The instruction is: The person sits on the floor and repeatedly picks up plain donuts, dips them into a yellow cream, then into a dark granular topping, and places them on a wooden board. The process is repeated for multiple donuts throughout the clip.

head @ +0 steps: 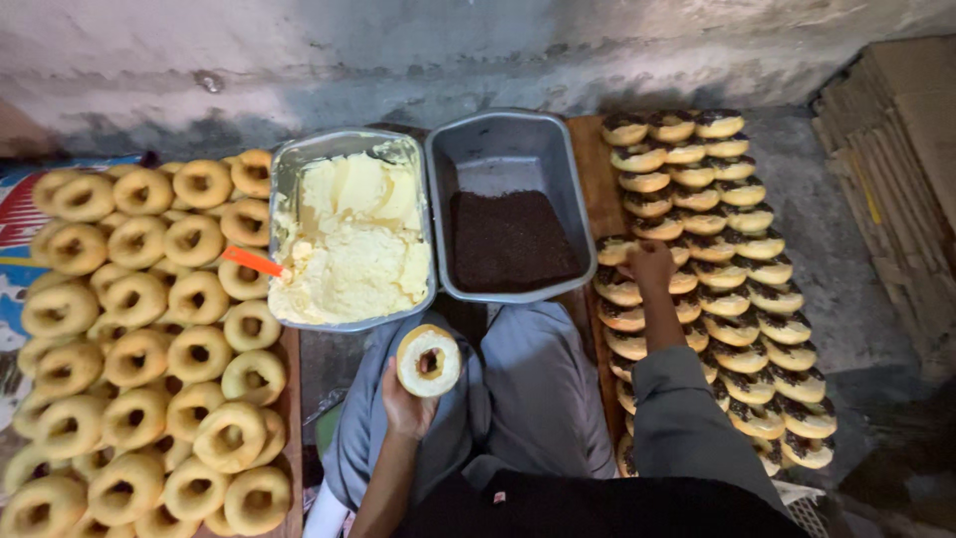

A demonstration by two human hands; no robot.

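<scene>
My left hand [406,403] holds a cream-coated doughnut [428,361] upright above my lap. Away to the right, my right hand [652,264] rests on the rows of finished doughnuts [737,299] topped with dark sprinkles, its fingers down on one of them. In front of me stand two metal pans side by side: the left pan [284,169] is full of pale yellow cream, and the right pan [498,139] holds dark chocolate sprinkles [510,242]. An orange-handled tool [254,262] is stuck in the cream at the pan's left edge.
A big pile of plain ring doughnuts [139,339] covers a board on the left. The sprinkled ones lie on a wooden board [595,174]. A rough concrete wall [448,50] runs behind, and stacked cardboard [896,139] is at the far right.
</scene>
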